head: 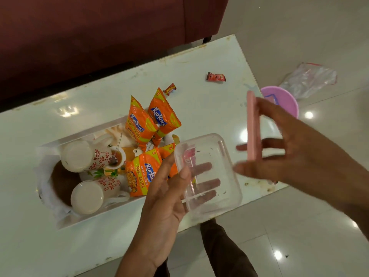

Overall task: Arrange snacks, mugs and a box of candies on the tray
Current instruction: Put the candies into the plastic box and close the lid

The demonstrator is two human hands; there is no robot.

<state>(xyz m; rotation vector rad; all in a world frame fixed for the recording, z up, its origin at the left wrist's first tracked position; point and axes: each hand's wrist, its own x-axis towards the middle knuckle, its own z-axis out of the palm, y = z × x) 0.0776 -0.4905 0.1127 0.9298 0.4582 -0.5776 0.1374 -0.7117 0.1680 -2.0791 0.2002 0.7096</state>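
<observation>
While the clear rectangular plastic candy box (pixel 207 176) rests lidless on the left hand (pixel 169 188), fingers spread beneath its base and thumb along the near rim, the right hand (pixel 287 148) pinches the flat pink plastic lid (pixel 252 124) edge-on, at about 2 o'clock from the box and apart from it. Both grips are therefore occupied: left cradling the box, right closed on the lid.

The box appears nearly empty; one pinkish wrapper shows at its far-left corner. Two small red-and-orange wrapped candies (pixel 216 77) lie loose on the white glossy bench (pixel 199 56), at 12 o'clock from the box and well apart from it.

The white rectangular tray (pixel 65 220), at 9 o'clock from the box, already carries two white mugs with red floral print (pixel 87 155) lying on their sides, and orange Kurkure snack packets (pixel 139 170) heaped toward its right end. A pink round plastic bowl (pixel 283 96) and a crumpled clear plastic bag (pixel 311 78) sit on the floor beyond the bench's right edge.

Judgement: the step in hand is filling or closing the box. The loose candies should go in before the lid is seated. The lid should then be turned flat, squared to the rim and pressed evenly while the left palm supports the base. Free space on the tray looks scarce; packets may need shifting.
</observation>
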